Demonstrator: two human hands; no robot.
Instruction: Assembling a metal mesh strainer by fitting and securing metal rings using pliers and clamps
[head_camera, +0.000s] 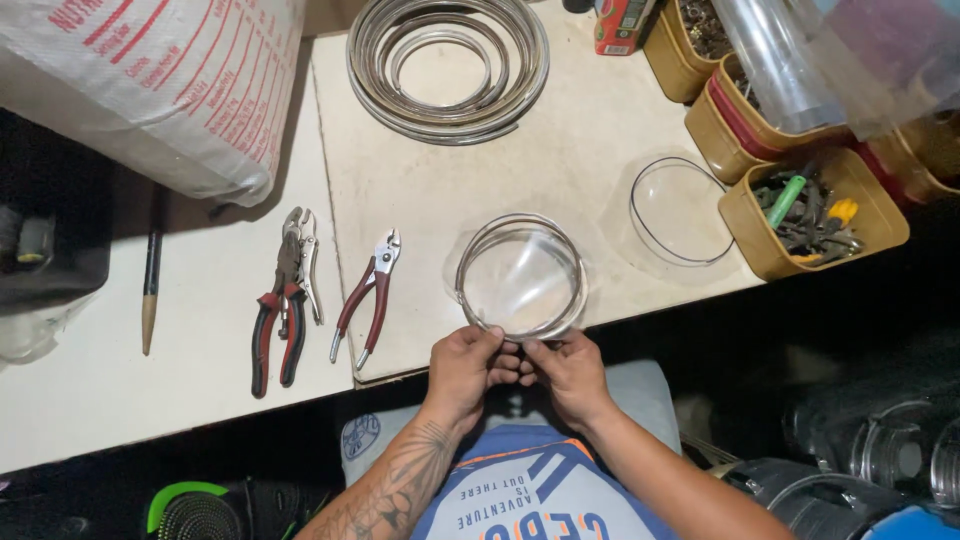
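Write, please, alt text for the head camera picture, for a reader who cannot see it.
Both hands, left hand and right hand, pinch the near edge of a metal-rimmed clear disc at the edge of a pale workbench. Two pliers lie to the left, a coil of metal strip behind, and yellow bins of tools to the right.

Two pliers (285, 300), three yellow tubs (760, 250), two clear discs (680, 212), one sack (170, 90)

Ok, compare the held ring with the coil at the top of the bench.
The ring is a thin loop around a clear disc, while the coil is many turns of strip, open in the middle. The ring is smaller. Both hands pinch the ring at the bench edge; the coil lies untouched. Both are round, shiny metal.
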